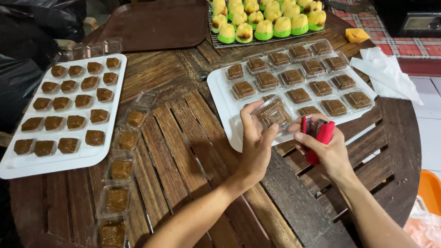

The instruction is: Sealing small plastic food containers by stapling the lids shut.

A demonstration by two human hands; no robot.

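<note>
Holding a small clear box (pixel 274 114) with a brown cake inside, your left hand (pixel 255 146) pinches it between thumb and fingertips, raised above the near edge of a white tray (pixel 219 94). The box sits at the top of that grip, tilted toward you, its lid facing up and to the right.

Your right hand (pixel 327 154) is wrapped closed around a red stapler (pixel 318 136). The stapler stands nearly upright in the fist, its long axis running from the heel of the hand up toward the box, its mouth at the top. The box lies just left of that mouth, very near its right edge; whether they touch cannot be told. The right hand is the nearer one to that edge.

On the white tray behind, more boxed cakes lie in rows. To your left, a second white tray (pixel 14 172) carries unboxed brown cakes, and a line of open boxes (pixel 120 169) runs down the wooden tabletop (pixel 183 151). Further back stand yellow-and-green cakes (pixel 266 20) on a rack.
</note>
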